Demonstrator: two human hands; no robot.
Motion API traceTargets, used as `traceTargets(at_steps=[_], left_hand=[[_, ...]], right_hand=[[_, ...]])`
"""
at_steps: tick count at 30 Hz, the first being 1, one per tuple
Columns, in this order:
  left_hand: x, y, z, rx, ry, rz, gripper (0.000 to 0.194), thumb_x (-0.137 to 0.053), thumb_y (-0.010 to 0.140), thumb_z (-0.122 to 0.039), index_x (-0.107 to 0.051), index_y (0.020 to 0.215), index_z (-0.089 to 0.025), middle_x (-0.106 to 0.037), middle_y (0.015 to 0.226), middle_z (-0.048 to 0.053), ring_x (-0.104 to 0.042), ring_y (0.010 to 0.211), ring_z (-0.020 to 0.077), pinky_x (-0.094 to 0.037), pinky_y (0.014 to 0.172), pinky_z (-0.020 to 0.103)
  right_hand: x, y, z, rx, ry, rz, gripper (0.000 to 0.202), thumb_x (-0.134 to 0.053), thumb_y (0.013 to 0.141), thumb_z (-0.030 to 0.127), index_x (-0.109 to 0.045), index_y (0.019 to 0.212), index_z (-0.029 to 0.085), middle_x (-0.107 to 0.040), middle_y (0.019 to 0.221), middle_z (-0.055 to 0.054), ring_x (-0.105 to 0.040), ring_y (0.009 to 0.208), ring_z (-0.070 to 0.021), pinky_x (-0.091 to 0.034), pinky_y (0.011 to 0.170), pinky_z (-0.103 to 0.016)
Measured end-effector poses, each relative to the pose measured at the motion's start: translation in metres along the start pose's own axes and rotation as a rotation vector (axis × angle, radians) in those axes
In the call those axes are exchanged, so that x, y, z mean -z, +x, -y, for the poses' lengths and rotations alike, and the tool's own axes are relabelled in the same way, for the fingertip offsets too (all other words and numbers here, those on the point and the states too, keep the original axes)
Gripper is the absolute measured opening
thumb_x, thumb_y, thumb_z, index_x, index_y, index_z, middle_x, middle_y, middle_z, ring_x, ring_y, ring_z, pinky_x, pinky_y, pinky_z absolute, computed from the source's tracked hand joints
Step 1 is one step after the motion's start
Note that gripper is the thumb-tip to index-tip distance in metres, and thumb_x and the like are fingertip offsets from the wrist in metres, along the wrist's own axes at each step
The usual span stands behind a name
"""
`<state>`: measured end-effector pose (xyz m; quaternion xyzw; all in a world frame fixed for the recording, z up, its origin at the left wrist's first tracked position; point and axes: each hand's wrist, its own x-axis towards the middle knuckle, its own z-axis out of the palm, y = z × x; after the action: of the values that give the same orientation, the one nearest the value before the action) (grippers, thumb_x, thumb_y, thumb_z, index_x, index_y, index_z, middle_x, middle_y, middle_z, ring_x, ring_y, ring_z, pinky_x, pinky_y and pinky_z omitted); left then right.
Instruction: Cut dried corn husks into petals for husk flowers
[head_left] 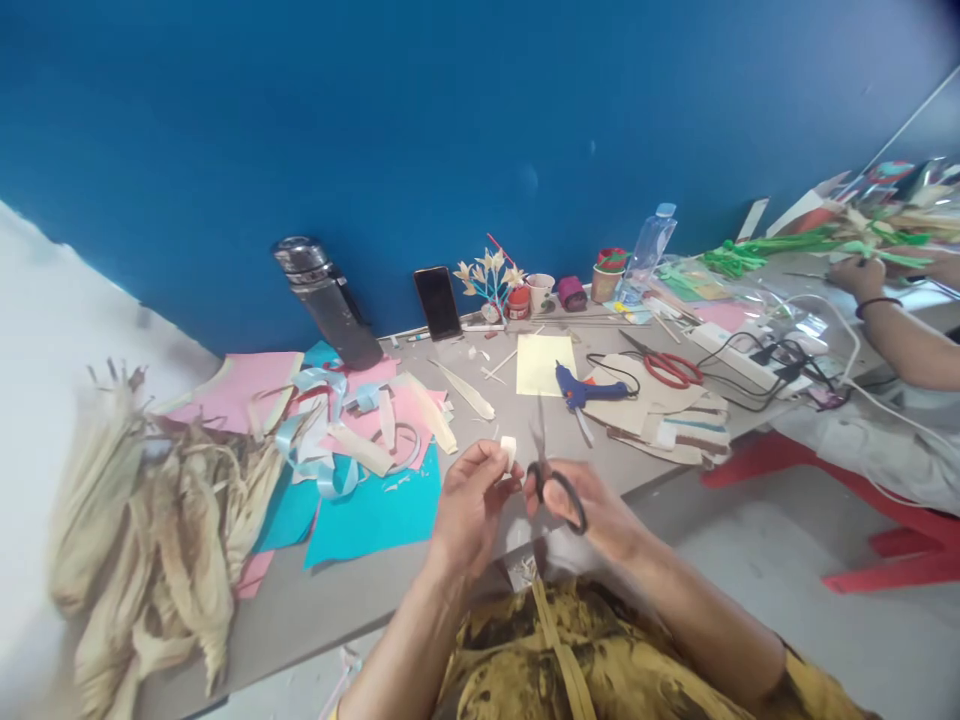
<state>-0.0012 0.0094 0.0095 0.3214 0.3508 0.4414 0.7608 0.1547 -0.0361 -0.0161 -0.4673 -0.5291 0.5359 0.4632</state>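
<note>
My left hand (pixel 474 495) pinches a small cream-coloured piece (pixel 508 453), perhaps cut from dried husk, between thumb and fingers. Just to its right, my right hand (pixel 581 500) grips black-handled scissors (pixel 541 450) with the blades pointing away from me. The blades look slightly blurred and stand apart from the piece. Beyond my hands lie a pale husk strip (pixel 465 388), a yellow paper square (pixel 546 365) and a blue glue gun (pixel 592 388). Blue paper (pixel 375 520) is spread beside my left hand.
Dried corn husks (pixel 157 540) pile up at the left. A flask (pixel 330 305), a phone (pixel 437 302) and husk flowers (pixel 491 275) stand along the wall. Red-handled pliers or shears (pixel 667 368), gloves (pixel 675 420) and a power strip (pixel 742 355) lie right. A co-worker's hand (pixel 859 275) works at far right.
</note>
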Motion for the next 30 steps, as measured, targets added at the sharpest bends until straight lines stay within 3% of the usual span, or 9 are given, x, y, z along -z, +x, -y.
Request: traceTargets(at_steps=[6,30], left_hand=[[-0.007,0.0,0.006,-0.079,0.021,-0.098,0.024,-0.073,0.075,-0.031,-0.055,0.066,-0.018,-0.058,0.065,-0.002,-0.052,0.063,0.0105,-0.043,0.063,0.023],[-0.012,0.0,0.008,-0.054,-0.03,-0.095,0.028,-0.073,0.076,-0.031,-0.05,0.066,-0.018,-0.054,0.063,-0.003,-0.05,0.059,0.0097,-0.041,0.061,0.022]], right_hand=[[-0.02,-0.012,-0.007,-0.075,-0.011,0.007,0.066,-0.06,0.074,0.079,-0.059,0.069,0.013,-0.057,0.062,-0.003,-0.046,0.055,-0.0123,-0.032,0.051,-0.024],[-0.022,-0.012,-0.018,-0.152,-0.032,-0.045,0.06,-0.065,0.074,0.073,-0.056,0.057,0.015,-0.058,0.052,-0.002,-0.042,0.047,-0.0099,-0.03,0.048,-0.023]])
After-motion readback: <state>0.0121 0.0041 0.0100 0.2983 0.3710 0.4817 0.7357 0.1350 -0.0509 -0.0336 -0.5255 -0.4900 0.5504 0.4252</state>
